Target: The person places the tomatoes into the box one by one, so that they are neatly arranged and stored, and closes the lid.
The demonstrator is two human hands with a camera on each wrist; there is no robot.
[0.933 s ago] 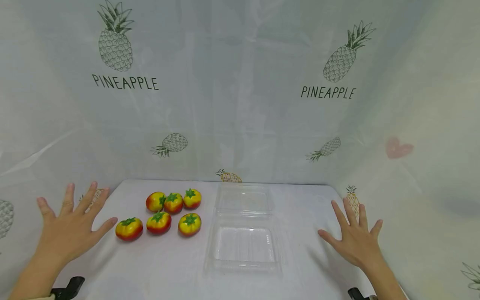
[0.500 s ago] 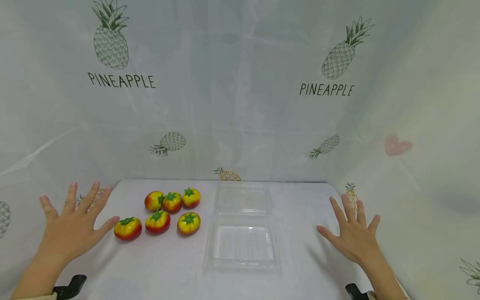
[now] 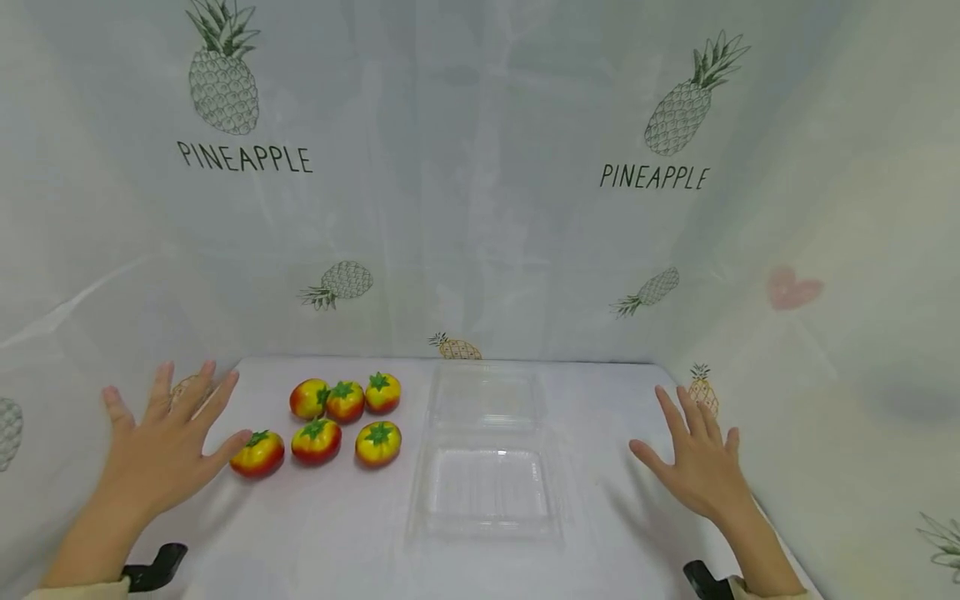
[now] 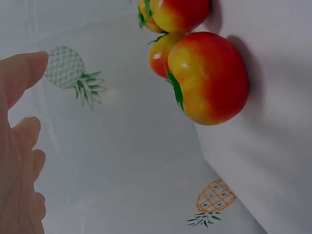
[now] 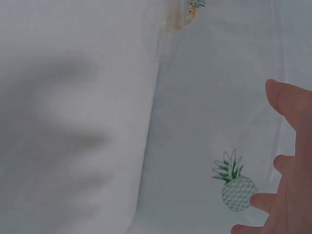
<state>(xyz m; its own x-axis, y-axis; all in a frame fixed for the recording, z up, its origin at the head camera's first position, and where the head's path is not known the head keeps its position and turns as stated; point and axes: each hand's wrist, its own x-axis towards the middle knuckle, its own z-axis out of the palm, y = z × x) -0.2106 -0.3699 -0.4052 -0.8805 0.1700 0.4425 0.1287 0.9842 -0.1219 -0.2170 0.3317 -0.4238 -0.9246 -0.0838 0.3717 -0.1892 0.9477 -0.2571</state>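
Observation:
Several red-and-yellow tomatoes (image 3: 317,442) with green tops stand in two rows on the left of the white table. My left hand (image 3: 161,454) hovers with its fingers spread beside the front-left tomato (image 3: 258,457); its thumb overlaps that tomato's edge in the head view. In the left wrist view the nearest tomato (image 4: 212,80) is apart from the fingers. A clear plastic clamshell box (image 3: 487,527) lies with its lid (image 3: 487,392) folded back. Over the table's right side my right hand (image 3: 701,467) hovers with fingers spread, holding nothing.
A white cloth table (image 3: 300,542) carries all of this. Behind and at the sides hangs a pale curtain (image 3: 480,208) printed with pineapples. Each wrist wears a black strap-like mount, such as the left mount (image 3: 156,568).
My left hand has drifted right, toward the front-left tomato. My right hand has shifted slightly left, its fingers closer together. The tomatoes and the box have stayed put.

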